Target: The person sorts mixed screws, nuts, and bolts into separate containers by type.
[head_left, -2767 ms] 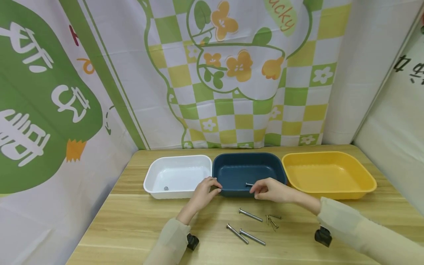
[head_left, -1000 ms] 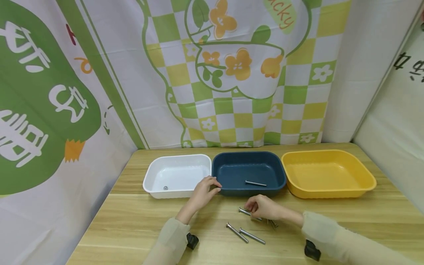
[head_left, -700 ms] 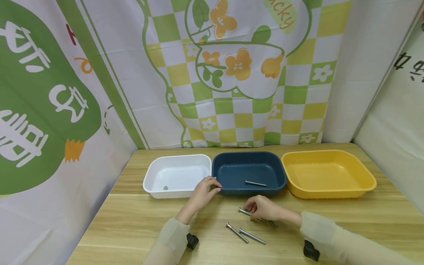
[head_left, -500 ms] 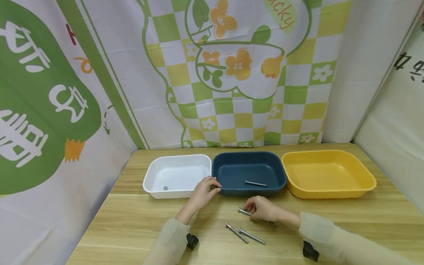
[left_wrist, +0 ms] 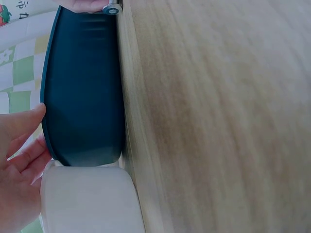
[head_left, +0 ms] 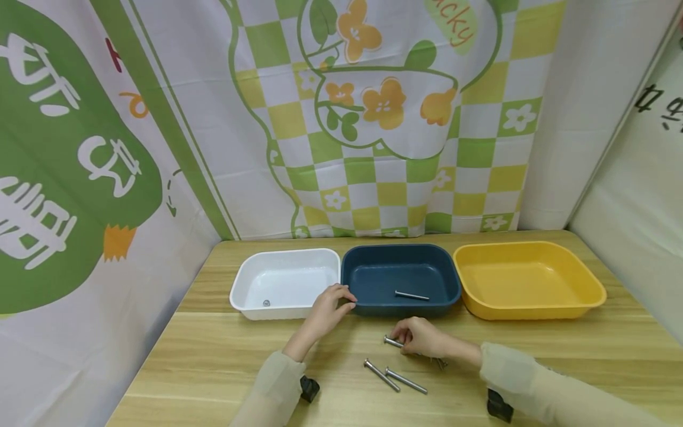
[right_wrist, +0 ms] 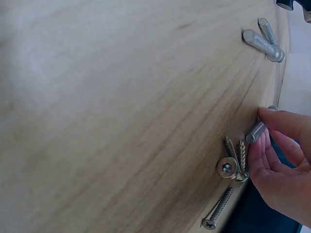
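In the head view, my left hand (head_left: pixel 326 313) holds the front left corner of the dark blue tray (head_left: pixel 400 309), beside the white tray. In the left wrist view, its thumb and fingertips meet the blue rim. My right hand (head_left: pixel 424 337) is down at the table in front of the blue tray, thumb and fingers pinching a thick silver bolt (right_wrist: pixel 256 132) near its middle. The bolt's head end (head_left: pixel 391 340) sticks out to the left of the fingers. Small brass-coloured screws (right_wrist: pixel 223 204) lie beside this hand, mostly hidden under it in the head view.
Two more silver bolts (head_left: pixel 407 381) lie close together nearer the front. One thin bolt (head_left: pixel 412 295) lies inside the blue tray. The white tray (head_left: pixel 285 314) on the left holds a small metal nut (head_left: pixel 266 303). A yellow tray (head_left: pixel 533 313) stands at the right.
My right hand has let go of the thin bolt in the blue tray, come down to the table and taken hold of a thick bolt. My left hand stays at the rim.
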The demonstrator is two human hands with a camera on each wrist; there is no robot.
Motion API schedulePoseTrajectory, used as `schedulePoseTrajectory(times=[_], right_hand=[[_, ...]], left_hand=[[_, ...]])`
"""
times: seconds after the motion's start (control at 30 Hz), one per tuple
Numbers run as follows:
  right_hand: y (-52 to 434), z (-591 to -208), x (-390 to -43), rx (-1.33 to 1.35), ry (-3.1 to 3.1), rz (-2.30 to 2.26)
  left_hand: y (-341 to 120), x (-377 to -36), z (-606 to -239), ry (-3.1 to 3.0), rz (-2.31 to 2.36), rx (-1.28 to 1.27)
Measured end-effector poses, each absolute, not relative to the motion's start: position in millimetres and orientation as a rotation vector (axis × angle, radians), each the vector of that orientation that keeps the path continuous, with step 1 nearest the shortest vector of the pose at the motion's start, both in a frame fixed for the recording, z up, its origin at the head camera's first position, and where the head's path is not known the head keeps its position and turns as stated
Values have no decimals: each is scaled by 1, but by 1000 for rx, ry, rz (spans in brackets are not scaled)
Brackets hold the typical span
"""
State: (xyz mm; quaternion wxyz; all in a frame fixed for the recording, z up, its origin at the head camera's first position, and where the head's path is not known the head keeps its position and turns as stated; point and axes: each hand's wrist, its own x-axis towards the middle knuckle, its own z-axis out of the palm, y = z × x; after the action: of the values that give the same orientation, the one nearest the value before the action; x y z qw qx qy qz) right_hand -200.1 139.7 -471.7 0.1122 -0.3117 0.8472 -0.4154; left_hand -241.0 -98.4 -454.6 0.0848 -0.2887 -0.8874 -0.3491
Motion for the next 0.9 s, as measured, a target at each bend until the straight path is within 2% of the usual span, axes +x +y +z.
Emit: schedulePoseTrajectory(times=[0.9], right_hand=[[146, -456, -194, -1009, 2608, -1120]], left_hand=[[-100, -239, -453, -2653, -1052, -869]])
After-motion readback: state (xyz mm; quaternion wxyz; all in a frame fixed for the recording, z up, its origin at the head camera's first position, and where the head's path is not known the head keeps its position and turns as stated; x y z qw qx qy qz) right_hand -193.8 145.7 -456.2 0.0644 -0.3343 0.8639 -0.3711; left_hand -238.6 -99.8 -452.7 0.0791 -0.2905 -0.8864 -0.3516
